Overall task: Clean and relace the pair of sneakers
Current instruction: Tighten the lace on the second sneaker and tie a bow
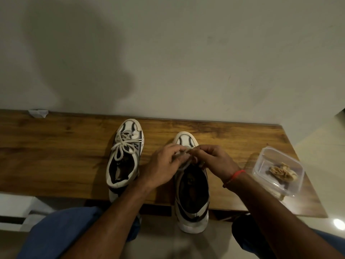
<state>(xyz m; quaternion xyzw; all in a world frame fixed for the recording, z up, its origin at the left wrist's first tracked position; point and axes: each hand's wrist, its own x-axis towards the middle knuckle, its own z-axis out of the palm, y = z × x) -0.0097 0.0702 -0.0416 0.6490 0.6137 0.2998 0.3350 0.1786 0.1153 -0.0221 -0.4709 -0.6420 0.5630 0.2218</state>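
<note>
White lace [183,166] is pinched between both hands, left hand [164,165] and right hand [214,159], meeting over the right sneaker [192,193]. This sneaker runs 6 to 12 o'clock on the tabletop [56,156], heel overhanging. At 9 o'clock, the left sneaker [125,156] sits already tied.

Bare forearms, a red thread band [235,175] on the right wrist, blue trousers [61,232].
</note>
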